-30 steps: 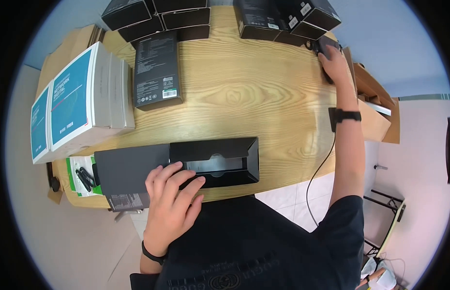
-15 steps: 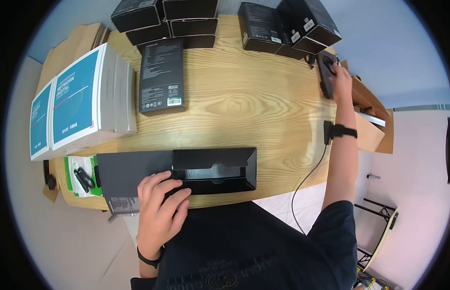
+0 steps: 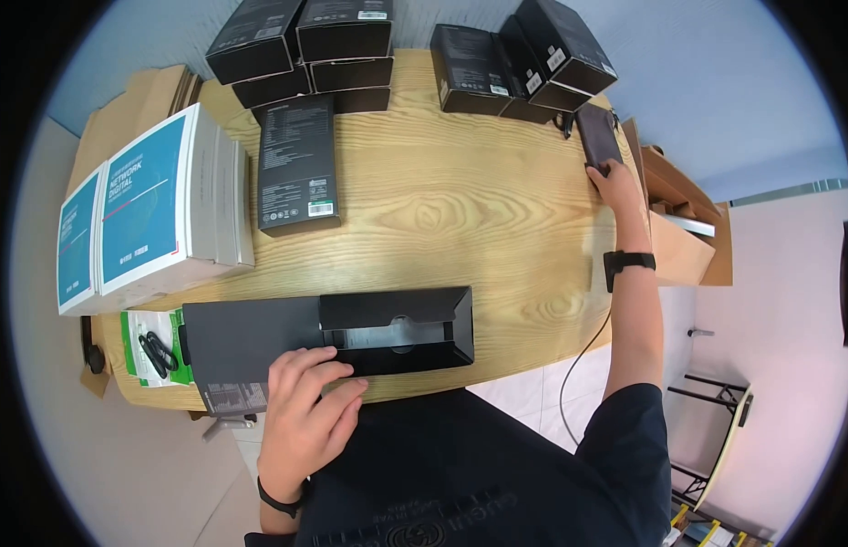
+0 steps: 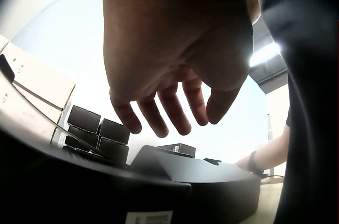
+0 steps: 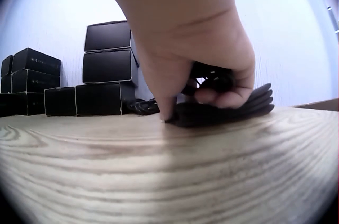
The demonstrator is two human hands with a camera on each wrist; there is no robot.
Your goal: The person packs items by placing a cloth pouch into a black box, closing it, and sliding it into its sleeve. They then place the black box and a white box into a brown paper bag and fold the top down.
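Note:
The left hand (image 3: pixel 307 415) lies over the near edge of an open black box (image 3: pixel 397 360), its fingers loosely bent and spread. In the left wrist view the left hand (image 4: pixel 177 60) holds nothing above the box (image 4: pixel 225 200). At the table's far right, the right hand (image 3: pixel 622 196) is at the near end of a stack of dark flat pouches (image 3: pixel 599 137). The right wrist view shows the right hand (image 5: pixel 196 49) with fingers curled round a small black bundle (image 5: pixel 216 78), its exact kind unclear. Its thumb tip touches the pouch stack (image 5: pixel 228 115).
Black boxes (image 3: pixel 342 41) are stacked at the back left, more black boxes (image 3: pixel 474 68) at the back right. One box (image 3: pixel 298 164) lies in front. White-and-blue boxes (image 3: pixel 146 201) stand left, near a bagged cable (image 3: pixel 157 354). A cardboard box (image 3: pixel 684 242) is beside the right edge.
The right hand has drawn back toward the near end of the pouch stack, which is more exposed. The left hand stays by the open box. The head view has shifted slightly.

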